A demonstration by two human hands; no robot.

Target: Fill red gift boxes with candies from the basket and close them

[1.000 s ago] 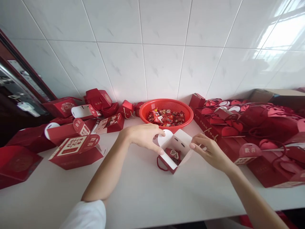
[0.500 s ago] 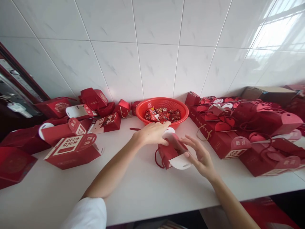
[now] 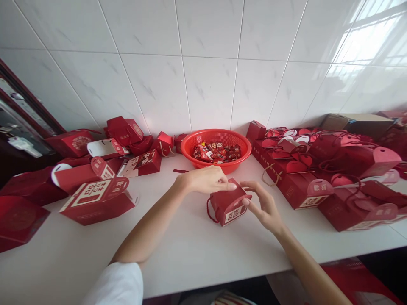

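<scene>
L to R: red boxes (image 3: 95, 203) on wht counter (image 3: 178, 254), then L hand (image 3: 206, 180), thumb out on the small red box (image 3: 227, 197), other fingertips hidden, so can't tell if it's gripping. Box sits upright btwn both hands, nr the candy basket (image 3: 187, 156), red cord (image 3: 210, 212) slack at its L, pale print on near end; top's folded over, nearly shut I'd say, flap (image 3: 244, 198) apparently unsecured. R hand (image 3: 267, 207) loosely spread, thumb at flap.
</scene>
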